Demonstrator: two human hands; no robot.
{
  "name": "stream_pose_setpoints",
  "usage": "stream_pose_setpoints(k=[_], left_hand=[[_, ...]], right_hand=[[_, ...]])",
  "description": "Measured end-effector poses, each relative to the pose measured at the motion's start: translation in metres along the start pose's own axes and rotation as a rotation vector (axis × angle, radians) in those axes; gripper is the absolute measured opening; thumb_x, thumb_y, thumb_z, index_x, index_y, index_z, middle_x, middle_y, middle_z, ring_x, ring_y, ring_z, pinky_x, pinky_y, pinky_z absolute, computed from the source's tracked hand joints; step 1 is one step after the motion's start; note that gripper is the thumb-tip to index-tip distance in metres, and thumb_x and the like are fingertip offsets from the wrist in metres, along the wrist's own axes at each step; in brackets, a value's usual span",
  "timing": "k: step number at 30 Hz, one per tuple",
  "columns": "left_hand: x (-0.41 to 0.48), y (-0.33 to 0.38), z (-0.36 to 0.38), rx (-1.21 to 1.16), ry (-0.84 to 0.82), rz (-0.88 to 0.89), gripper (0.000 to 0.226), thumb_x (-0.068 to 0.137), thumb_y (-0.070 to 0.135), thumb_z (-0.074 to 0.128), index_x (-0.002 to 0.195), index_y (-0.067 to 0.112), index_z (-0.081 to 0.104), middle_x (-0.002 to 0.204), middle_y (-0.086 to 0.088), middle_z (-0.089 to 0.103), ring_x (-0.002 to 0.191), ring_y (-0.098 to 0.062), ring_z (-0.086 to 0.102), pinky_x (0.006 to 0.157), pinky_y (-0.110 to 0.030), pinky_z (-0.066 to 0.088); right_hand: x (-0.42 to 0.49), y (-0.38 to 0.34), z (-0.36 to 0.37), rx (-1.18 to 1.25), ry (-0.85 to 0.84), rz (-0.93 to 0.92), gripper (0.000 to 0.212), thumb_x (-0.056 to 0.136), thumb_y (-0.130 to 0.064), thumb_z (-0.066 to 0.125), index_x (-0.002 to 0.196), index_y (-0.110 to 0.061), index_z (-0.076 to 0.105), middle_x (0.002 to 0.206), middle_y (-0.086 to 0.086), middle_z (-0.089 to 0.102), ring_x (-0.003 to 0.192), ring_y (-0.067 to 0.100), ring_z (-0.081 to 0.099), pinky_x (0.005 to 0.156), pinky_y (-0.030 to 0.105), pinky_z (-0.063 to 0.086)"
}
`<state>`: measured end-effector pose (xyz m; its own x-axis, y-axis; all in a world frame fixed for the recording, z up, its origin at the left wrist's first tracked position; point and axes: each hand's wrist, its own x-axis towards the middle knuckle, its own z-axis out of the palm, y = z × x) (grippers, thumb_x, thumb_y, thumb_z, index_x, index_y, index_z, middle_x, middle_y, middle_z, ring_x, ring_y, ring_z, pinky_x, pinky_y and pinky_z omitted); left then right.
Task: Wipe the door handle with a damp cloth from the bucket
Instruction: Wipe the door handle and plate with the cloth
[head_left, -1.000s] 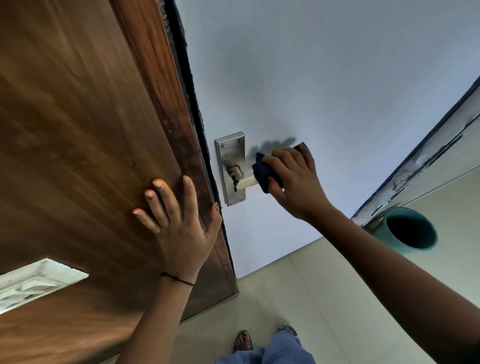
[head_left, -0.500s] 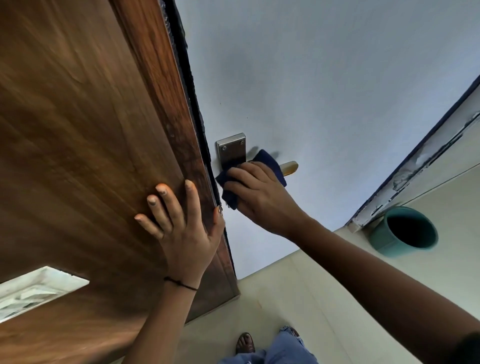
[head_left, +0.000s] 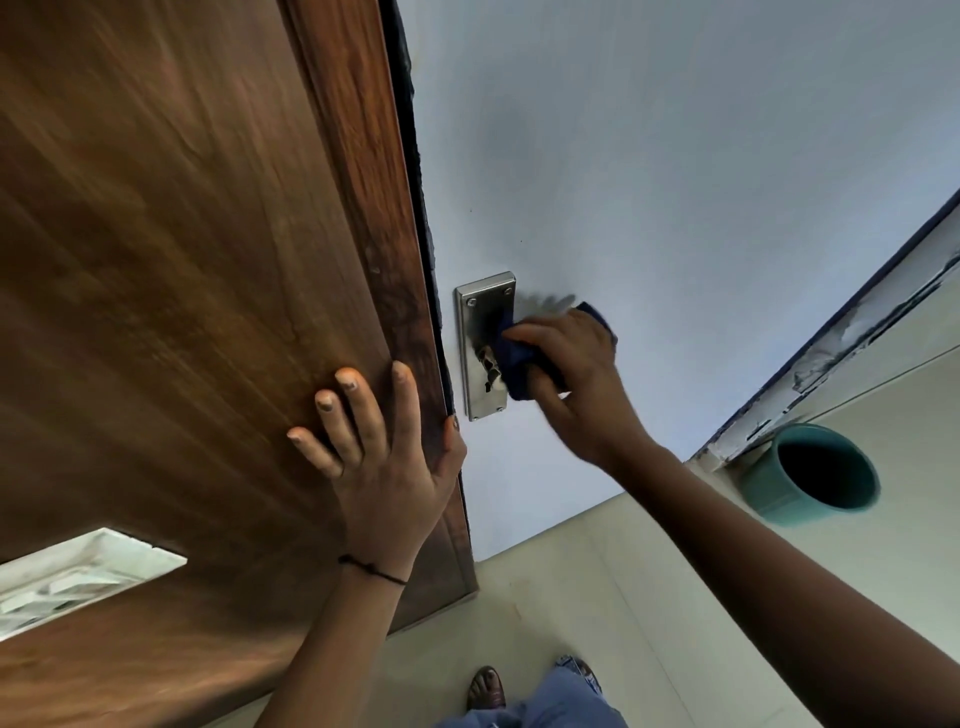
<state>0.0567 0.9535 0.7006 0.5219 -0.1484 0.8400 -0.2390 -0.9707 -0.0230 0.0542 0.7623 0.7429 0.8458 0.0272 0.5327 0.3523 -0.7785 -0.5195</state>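
A steel door handle plate (head_left: 483, 322) is fixed to the pale blue door face beside the door's edge. Its lever is wrapped in a dark blue cloth (head_left: 514, 364) and hidden by it. My right hand (head_left: 576, 374) is closed around the cloth on the lever, slightly blurred. My left hand (head_left: 384, 457) lies flat with fingers spread on the brown wooden door (head_left: 182, 260), thumb hooked at its edge. A teal bucket (head_left: 810, 475) stands on the floor to the right.
The floor (head_left: 597, 597) is pale tile. A worn door frame (head_left: 831, 338) runs diagonally at the right, above the bucket. A white vent panel (head_left: 72, 577) is set in the wooden door at lower left. My foot and jeans show at the bottom.
My right hand slid with the cloth from the lever to the plate, then back out along the lever. The left hand stayed pressed on the wooden door.
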Motion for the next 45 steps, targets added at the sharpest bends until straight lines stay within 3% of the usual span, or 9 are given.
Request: stream_pose_setpoints(k=[4,9,20,25,29,33,38,41,45], left_hand=[[0.004,-0.002,0.000,0.007,0.008,-0.006,0.082,0.092,0.051,0.041,0.152,0.018,-0.003,0.155,-0.006,-0.028,0.143,-0.022,-0.026,0.114,-0.045,-0.019],[0.001,0.002,0.000,-0.027,0.010,0.022,0.084,0.091,0.049,0.046,0.152,0.018,-0.002,0.155,-0.005,-0.028,0.143,-0.021,-0.026,0.114,-0.044,-0.019],[0.001,0.000,-0.003,-0.003,-0.023,0.003,0.083,0.091,0.049,0.044,0.152,0.017,-0.004,0.154,-0.006,-0.030,0.142,-0.022,-0.027,0.113,-0.045,-0.019],[0.002,0.000,-0.002,0.007,-0.034,0.001,0.085,0.091,0.049,0.046,0.152,0.017,-0.005,0.154,-0.006,-0.032,0.142,-0.021,-0.029,0.113,-0.044,-0.020],[0.001,0.000,-0.002,0.004,-0.045,0.000,0.086,0.091,0.049,0.047,0.152,0.017,-0.005,0.154,-0.006,-0.032,0.141,-0.020,-0.030,0.113,-0.044,-0.021],[0.000,-0.001,-0.003,0.001,-0.050,-0.001,0.088,0.090,0.048,0.050,0.151,0.017,-0.006,0.147,-0.029,0.002,0.141,-0.020,-0.031,0.112,-0.043,-0.022],[0.001,-0.001,-0.003,0.000,-0.055,-0.003,0.090,0.089,0.047,0.052,0.151,0.018,-0.007,0.140,-0.031,0.010,0.143,-0.025,-0.027,0.112,-0.042,-0.023],[0.001,-0.001,-0.003,-0.014,-0.058,-0.004,0.092,0.088,0.046,0.054,0.150,0.018,-0.008,0.139,-0.031,0.010,0.142,-0.033,-0.019,0.112,-0.042,-0.024],[0.002,0.001,-0.004,-0.001,-0.079,0.007,0.088,0.089,0.045,0.054,0.152,0.010,0.003,0.138,-0.033,0.013,0.126,-0.051,0.009,0.112,-0.042,-0.022]], right_hand=[[0.000,-0.012,0.010,-0.265,-0.104,-0.102,0.038,0.090,-0.025,0.049,0.126,-0.018,0.059,0.126,0.005,0.061,0.116,0.022,0.053,0.107,0.040,0.033],[-0.004,0.016,-0.010,-0.351,-0.049,-0.052,0.034,0.092,-0.027,0.047,0.119,-0.013,0.062,0.107,0.005,0.065,0.100,0.028,0.058,0.099,0.039,0.036],[-0.007,0.033,-0.014,-0.232,0.053,0.112,0.034,0.090,-0.026,0.041,0.111,-0.011,0.063,0.108,0.007,0.063,0.104,0.028,0.053,0.103,0.043,0.032],[-0.010,-0.002,0.014,-0.276,-0.024,0.049,0.040,0.088,-0.022,0.044,0.125,-0.014,0.057,0.120,0.006,0.059,0.119,0.027,0.047,0.119,0.050,0.012],[-0.014,0.003,0.014,-0.326,-0.015,0.024,0.037,0.093,-0.027,0.044,0.127,-0.017,0.056,0.123,0.003,0.059,0.122,0.026,0.047,0.120,0.048,0.013],[-0.013,0.030,-0.004,-0.325,0.042,0.145,0.041,0.091,-0.032,0.037,0.123,-0.016,0.058,0.123,0.004,0.059,0.122,0.027,0.048,0.116,0.044,0.017],[-0.014,0.038,-0.004,-0.009,0.105,0.446,0.045,0.083,-0.028,0.029,0.122,-0.024,0.051,0.124,-0.001,0.052,0.113,0.022,0.045,0.099,0.038,0.031],[-0.014,0.031,0.003,0.400,0.235,0.553,0.038,0.082,-0.021,0.029,0.113,-0.033,0.048,0.112,0.003,0.055,0.090,0.023,0.058,0.080,0.052,0.048],[-0.013,0.015,0.004,0.977,0.372,0.759,0.029,0.095,-0.006,0.028,0.120,-0.013,0.042,0.088,0.009,0.053,0.064,0.012,0.058,0.055,0.028,0.046]])
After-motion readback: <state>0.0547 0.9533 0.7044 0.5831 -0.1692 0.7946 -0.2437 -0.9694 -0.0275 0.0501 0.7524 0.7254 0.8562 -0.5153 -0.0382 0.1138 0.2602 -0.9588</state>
